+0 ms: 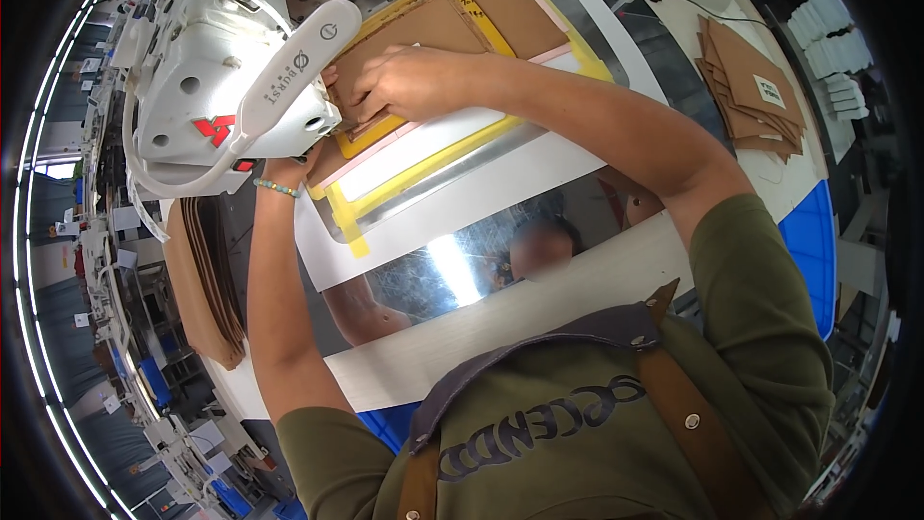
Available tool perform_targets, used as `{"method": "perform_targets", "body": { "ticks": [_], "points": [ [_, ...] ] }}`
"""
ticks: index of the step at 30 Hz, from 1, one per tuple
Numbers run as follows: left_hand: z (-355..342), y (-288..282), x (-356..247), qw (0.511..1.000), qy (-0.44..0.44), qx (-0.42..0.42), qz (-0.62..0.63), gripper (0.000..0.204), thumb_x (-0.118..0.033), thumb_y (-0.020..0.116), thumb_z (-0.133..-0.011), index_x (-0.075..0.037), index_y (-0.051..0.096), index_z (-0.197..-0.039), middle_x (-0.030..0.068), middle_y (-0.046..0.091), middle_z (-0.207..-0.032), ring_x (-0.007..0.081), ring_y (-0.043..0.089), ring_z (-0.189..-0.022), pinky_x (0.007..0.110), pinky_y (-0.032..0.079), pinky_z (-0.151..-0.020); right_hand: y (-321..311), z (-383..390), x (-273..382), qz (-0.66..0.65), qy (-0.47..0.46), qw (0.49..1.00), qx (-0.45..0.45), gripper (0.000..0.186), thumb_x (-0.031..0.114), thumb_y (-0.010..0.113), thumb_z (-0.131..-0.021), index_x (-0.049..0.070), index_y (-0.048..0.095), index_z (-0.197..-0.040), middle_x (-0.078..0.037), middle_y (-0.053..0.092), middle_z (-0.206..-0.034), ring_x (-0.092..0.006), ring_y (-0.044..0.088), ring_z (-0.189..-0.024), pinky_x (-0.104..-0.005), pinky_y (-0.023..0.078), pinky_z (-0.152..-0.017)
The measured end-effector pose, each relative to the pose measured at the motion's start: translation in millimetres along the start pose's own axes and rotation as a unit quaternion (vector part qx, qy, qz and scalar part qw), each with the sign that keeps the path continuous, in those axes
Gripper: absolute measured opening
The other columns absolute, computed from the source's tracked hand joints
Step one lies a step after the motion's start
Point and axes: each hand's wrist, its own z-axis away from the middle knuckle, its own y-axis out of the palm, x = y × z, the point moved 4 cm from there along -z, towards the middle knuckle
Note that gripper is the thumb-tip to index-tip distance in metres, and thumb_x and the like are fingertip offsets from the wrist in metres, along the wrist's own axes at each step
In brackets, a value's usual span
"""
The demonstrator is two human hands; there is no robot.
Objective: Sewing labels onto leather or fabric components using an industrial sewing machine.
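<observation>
Starting far left, with a stack of brown pieces (pixel 204 289) layered on the pale surface (pixel 385 376). Moving on to the white machine head (pixel 183 106), looming large over the work. Tucked against its near edge, the left grip (pixel 292 170), mostly hidden behind the machine; cannot tell whether spread or pinching. Now to the heart of it: the brown panel (pixel 423 27), lying flat inside the yellow frame (pixel 488 27), just right of the machine head. Over its near left part, the right grip (pixel 409 82), fingers (pixel 373 91) bent and reaching down; cannot tell whether pinching an edge or merely pressing. Looking thin and light, probably stiff enough to lie flat yet ready to flex, perhaps a little slick, hard to break but easy to crease. Best taken by opposite edges, with soft fingertips. On past the yellow tape (pixel 592 63), and finishing right, with another brown stack (pixel 751 87), bearing a white label, and a blue bin (pixel 810 250).
</observation>
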Motion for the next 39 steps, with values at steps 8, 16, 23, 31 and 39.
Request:
{"method": "perform_targets", "body": {
  "ticks": [8,16,23,31,39],
  "points": [
    [21.0,6.0,-1.2,0.998,0.042,-0.024,-0.026,0.037,-0.001,0.066,-0.096,-0.002,0.069,-0.133,0.0152,0.072,-0.134,0.0303,0.066,-0.127,0.039,0.05,-0.11,-8.3,-7.0,-4.6,-0.045,0.065,0.995,0.069,0.034,0.004,0.061,-0.093,0.013,0.082,-0.119,-0.002,0.073,-0.134,-0.0238,0.063,-0.128,-0.0442,0.048,-0.11],
    [74.3,0.7,61.5,0.978,-0.182,-0.063,-0.085,0.037,-0.002,0.058,-0.098,0.001,0.07,-0.132,0.0226,0.074,-0.129,0.0343,0.07,-0.121,0.043,0.053,-0.102,-9.8,-6.2,-3.0,0.001,0.085,0.991,0.102,0.042,0.0,0.059,-0.092,0.011,0.076,-0.129,-0.006,0.066,-0.148,-0.0291,0.056,-0.138,-0.0476,0.045,-0.117],
    [91.7,-16.6,-6.8,0.966,-0.244,-0.071,0.054,0.031,-0.01,0.059,-0.102,0.006,0.071,-0.127,0.0202,0.073,-0.124,0.029,0.068,-0.114,0.037,0.05,-0.101,-15.0,-2.1,12.3,-0.058,0.073,0.99,0.108,0.039,-0.003,0.058,-0.091,0.01,0.078,-0.122,-0.009,0.07,-0.141,-0.0312,0.059,-0.132,-0.0454,0.047,-0.116],
    [105.6,-24.7,-96.2,0.986,-0.154,-0.035,-0.044,0.024,-0.009,0.062,-0.105,-0.001,0.075,-0.124,0.0147,0.073,-0.134,0.0312,0.064,-0.131,0.041,0.047,-0.113,-14.6,7.6,25.0,-0.087,0.025,0.992,0.092,0.033,-0.004,0.061,-0.091,0.007,0.078,-0.117,-0.009,0.072,-0.135,-0.0316,0.061,-0.127,-0.0431,0.051,-0.112],
    [84.2,0.8,-128.3,0.994,-0.105,-0.001,-0.041,0.026,-0.007,0.063,-0.104,-0.003,0.074,-0.127,0.0113,0.069,-0.143,0.0337,0.059,-0.139,0.044,0.045,-0.117,-61.6,38.2,39.2,-0.062,0.081,0.987,0.127,0.032,0.0,0.06,-0.096,0.008,0.076,-0.122,-0.007,0.072,-0.136,-0.0304,0.062,-0.128,-0.0425,0.051,-0.111]
  ]
}}
